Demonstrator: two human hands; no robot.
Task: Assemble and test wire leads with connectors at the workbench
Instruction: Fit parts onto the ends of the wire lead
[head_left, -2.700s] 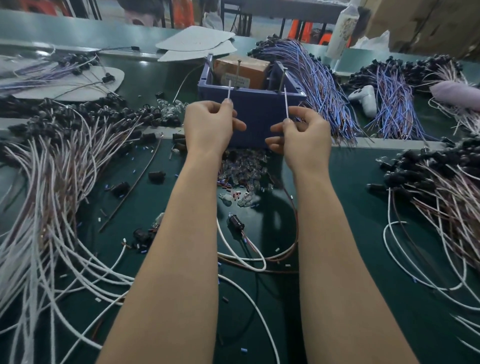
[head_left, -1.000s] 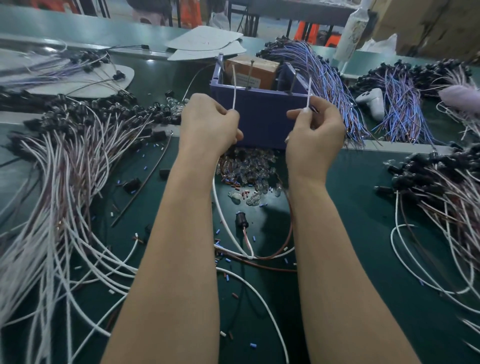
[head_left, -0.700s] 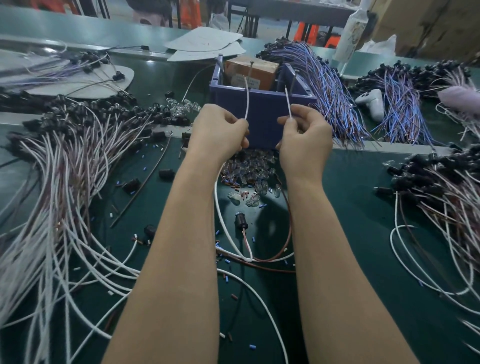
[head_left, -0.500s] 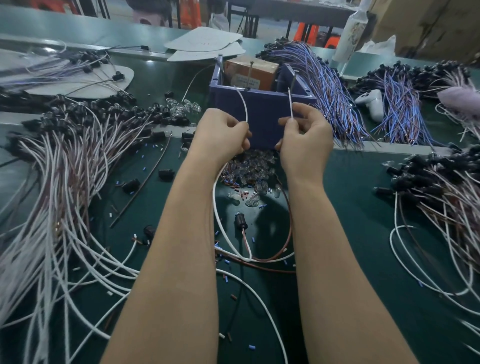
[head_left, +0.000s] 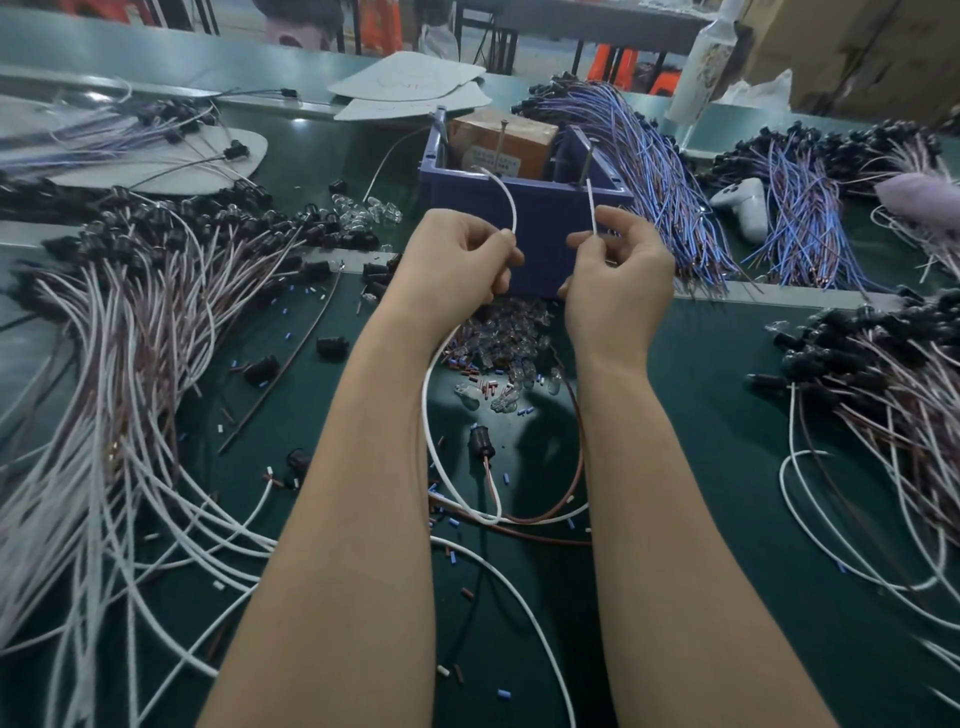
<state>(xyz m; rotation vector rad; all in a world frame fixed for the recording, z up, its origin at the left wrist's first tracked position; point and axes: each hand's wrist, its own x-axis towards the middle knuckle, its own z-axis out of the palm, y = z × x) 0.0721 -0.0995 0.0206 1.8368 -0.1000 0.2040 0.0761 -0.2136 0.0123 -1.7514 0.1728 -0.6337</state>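
Both hands are raised in front of the blue bin (head_left: 524, 228), close to each other but not touching. Left hand (head_left: 457, 265) is closed, its fingers curled into the palm, and it pinches a white wire (head_left: 511, 205) between thumb and forefinger. The free end of this wire bends upward and to the left over the front wall of the bin. Below the hand the same wire hangs down in a wide loop and reaches the green table (head_left: 727, 467) between the two forearms.

Right hand (head_left: 618, 280) is closed too, with thumb and forefinger pinching a pale wire end (head_left: 591, 208), which stands almost upright. The other fingers are curled under it. I cannot tell which wire on the table this end belongs to.

A black connector (head_left: 479, 439) lies on the table under the hands, with a brown lead coming out of it. Just behind it is a heap of clear bulbs (head_left: 498, 338). Inside the bin stands a cardboard box (head_left: 501, 145). A large bundle of white and brown leads (head_left: 130, 338) lies at the left, and blue wires (head_left: 649, 171) lie to the right of the bin.
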